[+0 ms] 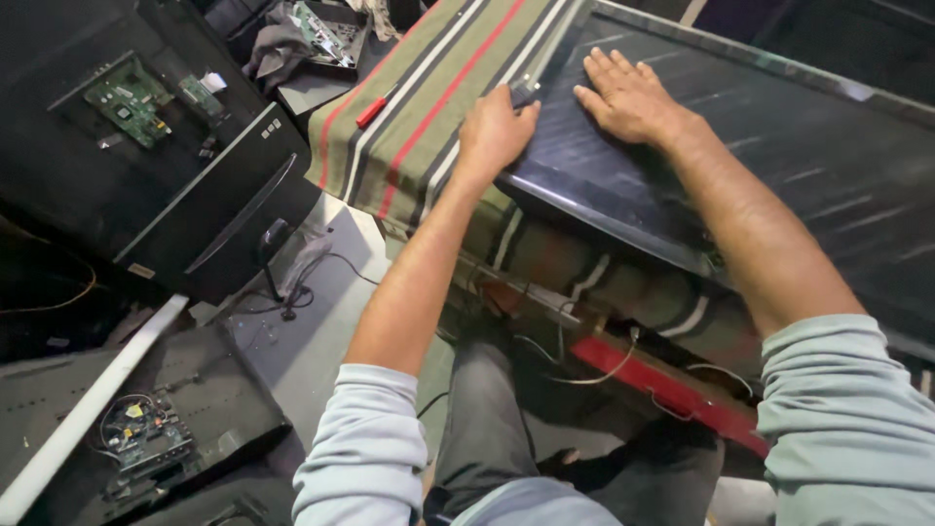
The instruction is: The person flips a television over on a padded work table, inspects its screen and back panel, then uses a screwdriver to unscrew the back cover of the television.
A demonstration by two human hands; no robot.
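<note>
Right hand [631,95] lies flat, fingers spread, on a dark panel [779,175]. Just beside it, the left hand [495,131] is clenched around a small grey tool [523,93] at the panel's edge, over striped cloth [429,97].

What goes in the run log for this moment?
left hand: gripping small tool at panel edge | right hand: flat on panel

our left hand [495,131] curls closed toward 12 o'clock; our right hand [628,97] lies flat, fingers spread toward 11 o'clock.
</note>
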